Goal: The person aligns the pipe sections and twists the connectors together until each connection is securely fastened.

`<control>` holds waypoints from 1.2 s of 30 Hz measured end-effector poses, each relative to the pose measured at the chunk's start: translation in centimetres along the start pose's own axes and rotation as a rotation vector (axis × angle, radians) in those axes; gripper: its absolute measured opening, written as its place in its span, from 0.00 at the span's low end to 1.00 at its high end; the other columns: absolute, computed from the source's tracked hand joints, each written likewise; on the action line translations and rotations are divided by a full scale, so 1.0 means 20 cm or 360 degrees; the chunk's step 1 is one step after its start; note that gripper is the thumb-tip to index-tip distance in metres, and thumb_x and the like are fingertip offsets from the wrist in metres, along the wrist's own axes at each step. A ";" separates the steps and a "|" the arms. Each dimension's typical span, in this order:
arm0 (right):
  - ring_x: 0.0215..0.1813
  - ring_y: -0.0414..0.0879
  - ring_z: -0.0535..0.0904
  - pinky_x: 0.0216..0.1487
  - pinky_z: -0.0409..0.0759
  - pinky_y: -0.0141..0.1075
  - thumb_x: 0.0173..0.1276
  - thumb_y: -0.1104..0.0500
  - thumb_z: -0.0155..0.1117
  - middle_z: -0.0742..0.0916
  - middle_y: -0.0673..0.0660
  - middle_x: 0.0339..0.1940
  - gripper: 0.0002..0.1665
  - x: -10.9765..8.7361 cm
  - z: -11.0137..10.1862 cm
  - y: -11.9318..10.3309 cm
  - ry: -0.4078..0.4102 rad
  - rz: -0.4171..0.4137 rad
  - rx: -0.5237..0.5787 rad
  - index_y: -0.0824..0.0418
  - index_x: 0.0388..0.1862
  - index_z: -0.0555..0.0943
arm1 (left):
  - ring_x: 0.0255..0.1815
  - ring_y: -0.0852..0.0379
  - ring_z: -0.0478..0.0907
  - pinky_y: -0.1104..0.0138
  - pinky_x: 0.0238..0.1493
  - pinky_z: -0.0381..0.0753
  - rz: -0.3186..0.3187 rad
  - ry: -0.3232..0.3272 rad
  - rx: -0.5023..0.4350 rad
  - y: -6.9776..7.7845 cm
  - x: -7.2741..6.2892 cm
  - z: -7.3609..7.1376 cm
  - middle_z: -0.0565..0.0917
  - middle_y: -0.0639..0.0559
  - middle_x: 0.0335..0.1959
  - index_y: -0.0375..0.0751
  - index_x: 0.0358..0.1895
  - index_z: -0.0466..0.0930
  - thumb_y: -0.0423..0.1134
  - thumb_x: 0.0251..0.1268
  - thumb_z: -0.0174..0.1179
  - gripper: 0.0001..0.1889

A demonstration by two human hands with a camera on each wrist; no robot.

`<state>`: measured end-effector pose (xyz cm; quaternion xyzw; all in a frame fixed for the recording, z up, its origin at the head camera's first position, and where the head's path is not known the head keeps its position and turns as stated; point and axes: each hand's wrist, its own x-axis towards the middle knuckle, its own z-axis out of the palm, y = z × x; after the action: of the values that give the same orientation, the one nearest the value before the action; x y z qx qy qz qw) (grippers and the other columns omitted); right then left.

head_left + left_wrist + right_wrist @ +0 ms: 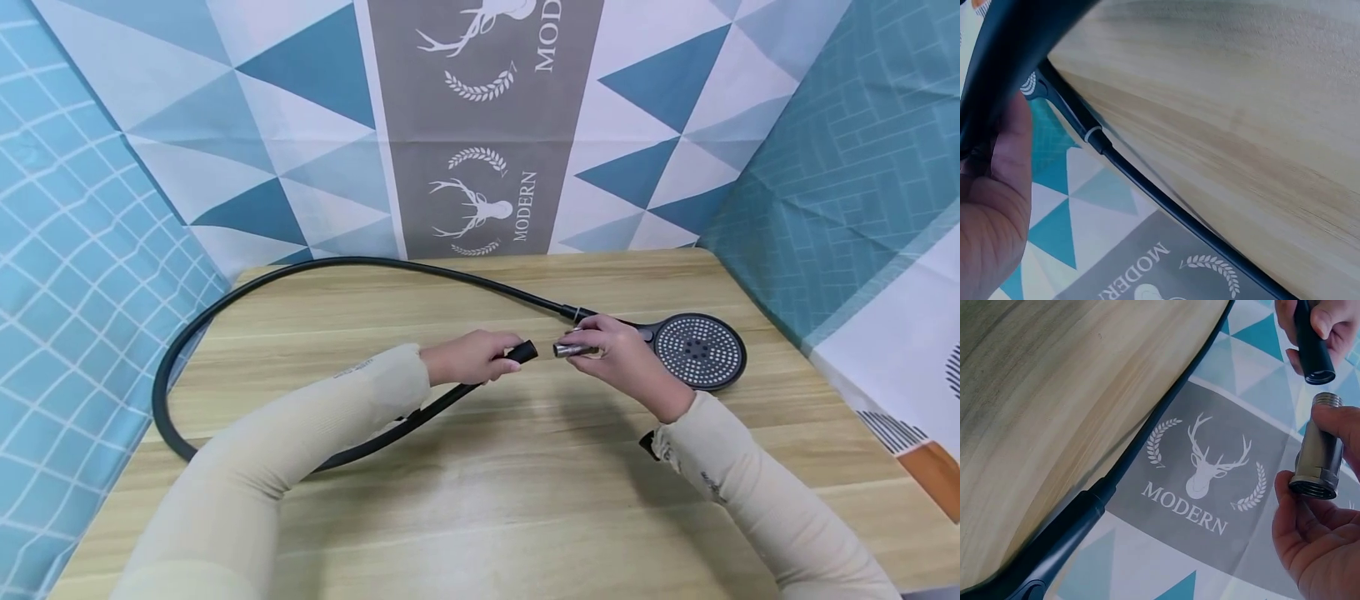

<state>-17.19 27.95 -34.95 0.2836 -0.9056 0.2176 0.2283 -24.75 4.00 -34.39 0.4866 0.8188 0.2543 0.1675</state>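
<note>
My left hand (476,357) grips the black end connector (522,352) of a shower hose (352,261), its open mouth pointing right. Across a small gap, my right hand (618,354) pinches a shiny metal threaded fitting (564,350) between thumb and fingers. In the right wrist view the fitting (1321,453) shows its threaded end toward the hose connector (1316,359), the two apart. Behind my right hand lies a black shower head (699,352), spray face up, joined to the hose's other end. The left wrist view shows the left hand (997,212) around the dark connector, close up.
The hose loops wide over the left and back of the wooden table (480,517). A patterned cloth (480,142) rises behind the back edge, with blue tiled sheets at both sides. A small black piece (648,446) shows by my right cuff.
</note>
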 end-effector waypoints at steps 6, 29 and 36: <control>0.34 0.51 0.82 0.30 0.81 0.39 0.50 0.71 0.75 0.82 0.64 0.39 0.17 0.01 0.03 0.01 0.0060 -0.0126 0.0031 0.64 0.41 0.86 | 0.17 0.63 0.69 0.72 0.23 0.70 -0.0044 -0.0040 -0.0140 0.03 -0.01 0.02 0.73 0.54 0.17 0.36 0.46 0.71 0.35 0.73 0.52 0.06; 0.35 0.53 0.82 0.28 0.81 0.38 0.46 0.73 0.77 0.82 0.65 0.39 0.17 0.01 0.02 -0.01 0.0128 -0.0236 -0.0043 0.66 0.38 0.87 | 0.18 0.61 0.70 0.71 0.24 0.68 -0.0245 -0.0065 -0.0405 0.08 -0.01 0.02 0.74 0.53 0.17 0.37 0.46 0.72 0.38 0.75 0.49 0.08; 0.35 0.53 0.82 0.29 0.81 0.38 0.46 0.73 0.76 0.82 0.64 0.38 0.18 0.02 0.02 0.00 0.0136 -0.0242 -0.0016 0.66 0.39 0.87 | 0.18 0.62 0.69 0.72 0.24 0.65 -0.0170 -0.0067 -0.0389 0.07 -0.01 0.03 0.75 0.54 0.17 0.37 0.43 0.72 0.37 0.74 0.51 0.06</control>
<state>-17.50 27.52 -35.06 0.3409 -0.8720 0.2068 0.2840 -23.34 4.46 -34.01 0.4235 0.8027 0.3326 0.2562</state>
